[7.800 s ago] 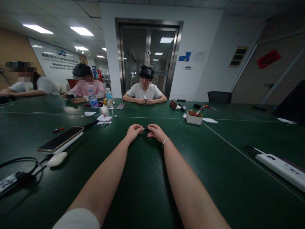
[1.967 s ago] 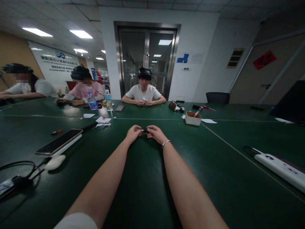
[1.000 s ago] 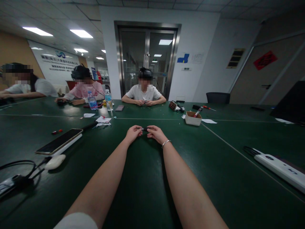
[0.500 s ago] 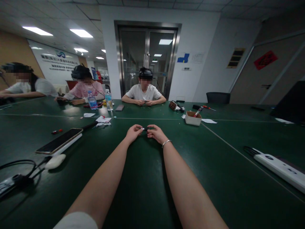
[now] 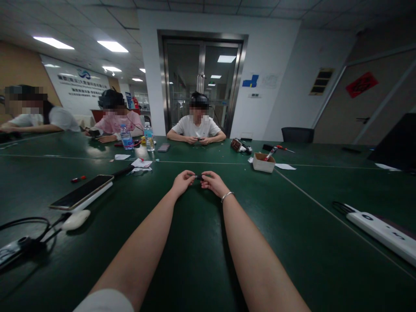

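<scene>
Pinches a small dark rod (image 5: 198,177) between left hand (image 5: 182,183) and right hand (image 5: 213,182), gripping each end with fingertips, likely to steady it

Dim overall | bright ceiling panels (image 5: 112,46) | table (image 5: 201,242) glare (soft) | edges stretched

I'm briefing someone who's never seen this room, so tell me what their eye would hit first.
Probably the left hand and right hand, close together near the centre, gripping a small dark item between their fingertips above the green table. Next, perhaps, the person in a white shirt seated opposite, in front of the glass doors, and the bright red decoration at upper right.
</scene>
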A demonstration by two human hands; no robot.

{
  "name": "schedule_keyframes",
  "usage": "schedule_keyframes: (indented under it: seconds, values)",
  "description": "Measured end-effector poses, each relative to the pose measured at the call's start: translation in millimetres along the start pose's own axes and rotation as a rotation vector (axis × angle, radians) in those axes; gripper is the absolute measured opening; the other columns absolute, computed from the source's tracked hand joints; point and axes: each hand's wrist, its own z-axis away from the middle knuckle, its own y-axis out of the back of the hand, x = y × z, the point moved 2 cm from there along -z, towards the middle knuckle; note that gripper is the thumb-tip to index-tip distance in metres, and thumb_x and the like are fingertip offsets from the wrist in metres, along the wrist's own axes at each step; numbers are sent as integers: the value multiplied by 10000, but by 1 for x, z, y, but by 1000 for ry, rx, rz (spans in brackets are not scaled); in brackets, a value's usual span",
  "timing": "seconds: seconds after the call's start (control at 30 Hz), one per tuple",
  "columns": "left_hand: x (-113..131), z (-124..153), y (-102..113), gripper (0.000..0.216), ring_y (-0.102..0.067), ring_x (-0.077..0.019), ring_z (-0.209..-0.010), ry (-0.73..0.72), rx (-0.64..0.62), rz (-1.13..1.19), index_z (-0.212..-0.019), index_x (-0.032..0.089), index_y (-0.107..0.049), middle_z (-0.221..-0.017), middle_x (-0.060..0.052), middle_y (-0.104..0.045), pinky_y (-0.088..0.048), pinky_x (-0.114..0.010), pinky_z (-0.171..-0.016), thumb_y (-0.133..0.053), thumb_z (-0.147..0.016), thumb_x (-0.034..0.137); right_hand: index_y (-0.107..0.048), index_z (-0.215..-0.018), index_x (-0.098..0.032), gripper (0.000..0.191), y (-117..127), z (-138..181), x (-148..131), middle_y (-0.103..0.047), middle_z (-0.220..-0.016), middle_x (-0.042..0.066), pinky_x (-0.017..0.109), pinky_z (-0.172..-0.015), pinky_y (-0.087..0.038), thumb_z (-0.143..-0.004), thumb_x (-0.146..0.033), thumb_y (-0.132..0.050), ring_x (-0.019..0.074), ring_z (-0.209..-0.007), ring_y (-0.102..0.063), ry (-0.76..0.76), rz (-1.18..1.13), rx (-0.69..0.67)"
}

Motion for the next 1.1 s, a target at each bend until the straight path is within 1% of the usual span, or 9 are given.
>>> schedule_keyframes:
  seconds: [0.13, 0.3, 0.47, 0.57, 0.7, 0.87, 1.1]
  values:
    - [-1, -1, 0, 265, -563, -106, -586, 13, -5, -15, -843, 147, -620, -651, -16, -604, -467, -244, -587, -653, -689, 360, -536, -950, -140, 183, 0, 0, 0, -612, -614, 3, 227, -511, -550, -789, -113, -617, 89, -484, -601, -13, -5, 17]
    - [5, 2, 1, 259, -543, -98, -540, 5, -5, -89, -886, 144, -629, -621, -3, -604, -448, -235, -569, -681, -662, 263, -532, -960, -122, 167, -1, 1, -1, -630, -672, 26, 213, -508, -544, -806, -72, -574, 81, -476, -599, -20, -16, 36]
    - [6, 3, -1, 250, -551, -97, -556, 52, 8, -5, -864, 124, -625, -648, -20, -622, -456, -242, -584, -687, -662, 259, -545, -936, -120, 162, -1, 0, -1, -643, -747, 43, 226, -516, -549, -789, -75, -597, 80, -481, -601, -16, -21, 43]
    - [4, 1, -2, 230, -556, -99, -571, 85, 26, 44, -820, 120, -617, -631, -20, -615, -455, -234, -571, -679, -677, 289, -541, -949, -127, 165, 0, -1, 0, -639, -703, 37, 237, -520, -551, -798, -118, -607, 88, -486, -601, -10, -12, 42]
    - [4, -1, -2, 214, -551, -94, -573, 112, 52, 50, -793, 116, -613, -626, -18, -605, -447, -221, -557, -655, -703, 305, -523, -999, -143, 183, 1, -1, 1, -613, -614, 10, 232, -509, -545, -825, -152, -581, 91, -484, -594, 9, 5, 38]
    - [2, -2, -1, 225, -550, -97, -572, 122, 54, 44, -795, 121, -617, -637, -18, -609, -443, -225, -556, -660, -698, 319, -532, -1002, -161, 242, 0, 1, 0, -619, -661, 3, 234, -530, -555, -781, -131, -624, 81, -506, -597, 22, 14, 3]
    - [1, -3, -1, 217, -552, -100, -568, 115, 22, -1, -798, 122, -622, -636, -18, -611, -443, -223, -545, -647, -709, 318, -541, -980, -160, 231, -1, 1, 0, -617, -674, -2, 220, -534, -557, -772, -83, -607, 74, -515, -600, 6, 28, -13]
